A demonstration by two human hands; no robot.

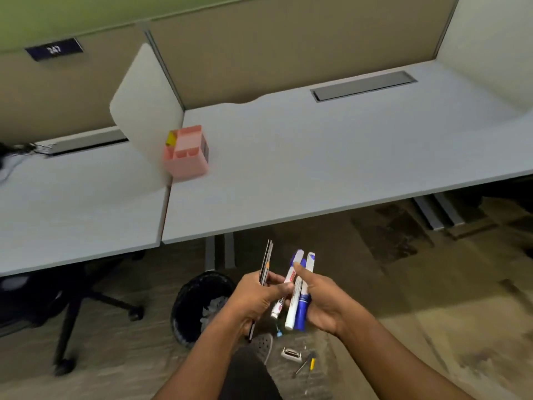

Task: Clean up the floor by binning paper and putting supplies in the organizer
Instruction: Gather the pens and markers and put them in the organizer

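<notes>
Here, two hands meet low over the floor. The left hand (256,295) grips a few thin dark pencils (266,262) pointing up. The right hand (323,301) holds a bundle of white and blue markers (300,290), thumb across them. A pink organizer (187,154) stands far off on the grey bench (317,157). A black bin (199,307) with crumpled paper sits near, left of the hands. Small supplies (300,357) lie on the floor below.
</notes>
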